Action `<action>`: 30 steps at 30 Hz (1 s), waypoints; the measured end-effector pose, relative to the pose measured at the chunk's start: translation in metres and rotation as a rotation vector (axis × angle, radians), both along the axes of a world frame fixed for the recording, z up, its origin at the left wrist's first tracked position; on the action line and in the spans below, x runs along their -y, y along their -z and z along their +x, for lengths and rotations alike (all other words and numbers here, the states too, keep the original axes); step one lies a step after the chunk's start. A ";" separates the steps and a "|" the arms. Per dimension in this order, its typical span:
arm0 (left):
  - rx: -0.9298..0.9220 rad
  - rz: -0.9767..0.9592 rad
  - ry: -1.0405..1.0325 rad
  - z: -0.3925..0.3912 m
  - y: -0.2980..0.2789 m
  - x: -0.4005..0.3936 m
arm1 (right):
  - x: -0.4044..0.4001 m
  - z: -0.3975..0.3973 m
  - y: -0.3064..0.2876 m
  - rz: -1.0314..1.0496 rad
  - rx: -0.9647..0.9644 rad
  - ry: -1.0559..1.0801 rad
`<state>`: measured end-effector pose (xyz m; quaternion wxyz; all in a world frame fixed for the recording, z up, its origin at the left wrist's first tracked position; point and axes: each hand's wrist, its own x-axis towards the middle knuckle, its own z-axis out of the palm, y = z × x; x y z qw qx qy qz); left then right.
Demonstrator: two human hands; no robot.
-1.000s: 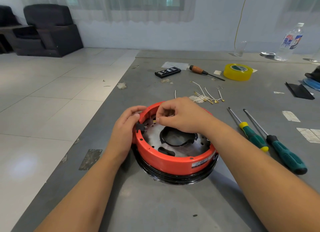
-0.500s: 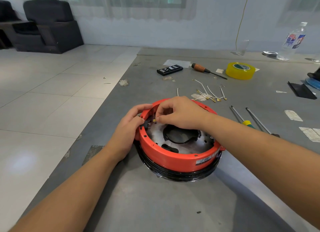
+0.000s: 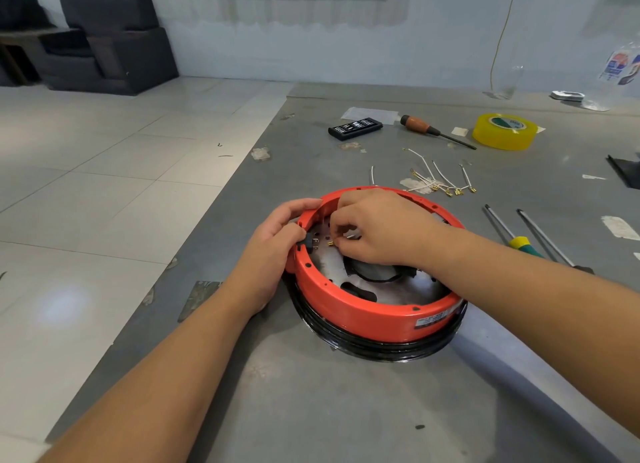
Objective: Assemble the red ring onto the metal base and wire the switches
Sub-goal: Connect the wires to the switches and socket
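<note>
The red ring [image 3: 363, 312] sits on the round metal base [image 3: 408, 293], over a black rim, in the middle of the grey table. A black switch [image 3: 309, 243] with metal tabs pokes through the ring's left wall. My left hand [image 3: 277, 235] grips the ring's outer left side, thumb on the switch. My right hand [image 3: 381, 228] reaches inside the ring and pinches a white wire with a brass terminal [image 3: 331, 243], held a short gap from the switch tabs.
Several spare white wires [image 3: 436, 182] lie behind the ring. Two green-handled screwdrivers [image 3: 519, 242] lie to the right. Farther back are a bit case [image 3: 355, 129], a wooden-handled screwdriver [image 3: 426, 130], a yellow tape roll [image 3: 504, 131] and a water bottle [image 3: 620, 69]. The table's left edge drops to tiled floor.
My right hand has drawn the brass terminal slightly away from the switch; a small gap now shows. The view has shifted closer. My left hand stays on the ring.
</note>
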<state>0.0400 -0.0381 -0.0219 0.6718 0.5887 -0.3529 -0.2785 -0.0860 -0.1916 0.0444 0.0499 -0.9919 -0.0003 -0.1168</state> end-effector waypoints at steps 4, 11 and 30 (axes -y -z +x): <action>-0.010 0.003 -0.009 -0.001 0.000 0.000 | -0.003 0.002 -0.001 -0.130 -0.035 -0.020; -0.029 0.011 -0.013 -0.001 0.000 0.000 | -0.002 0.001 0.001 0.014 -0.002 0.032; 0.023 0.023 -0.015 -0.005 -0.006 -0.004 | -0.011 -0.002 0.000 0.156 0.094 -0.047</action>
